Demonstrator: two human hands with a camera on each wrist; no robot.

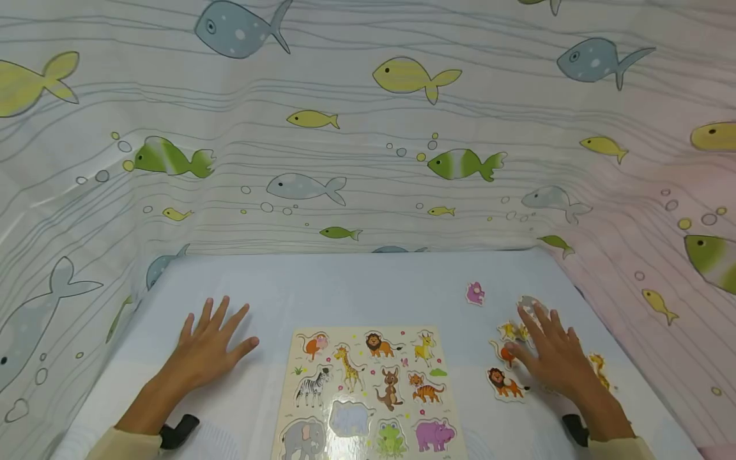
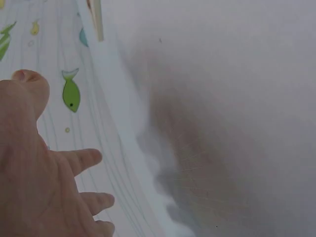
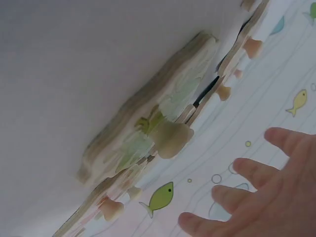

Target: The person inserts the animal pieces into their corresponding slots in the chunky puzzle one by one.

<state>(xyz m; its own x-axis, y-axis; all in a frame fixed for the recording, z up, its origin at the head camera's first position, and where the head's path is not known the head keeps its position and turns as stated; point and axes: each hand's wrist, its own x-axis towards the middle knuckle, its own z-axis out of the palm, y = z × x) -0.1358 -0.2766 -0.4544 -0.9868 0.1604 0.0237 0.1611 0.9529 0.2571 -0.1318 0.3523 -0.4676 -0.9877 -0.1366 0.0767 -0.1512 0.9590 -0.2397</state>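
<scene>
My left hand (image 1: 209, 348) is spread with straight fingers at the left of the table, holding nothing. To its right lies a wooden animal puzzle board (image 1: 339, 377) with a lion, giraffe, zebra, frog and other animal shapes. Fingers apart, my right hand (image 1: 554, 358) is over a group of loose puzzle pieces and grips none of them. Around it lie a lion piece (image 1: 506, 385), an orange monkey piece (image 1: 506, 355), a yellow piece (image 1: 508, 330), a giraffe piece (image 1: 599, 370) and a grey piece (image 1: 528, 301). The hand hides part of the group.
A purple piece (image 1: 475, 293) lies apart, behind the group. Close up in the right wrist view, a piece with green colouring has a wooden knob (image 3: 170, 139). The pale table (image 1: 345, 291) meets a fish-patterned sheet (image 1: 356, 147) at the back and sides.
</scene>
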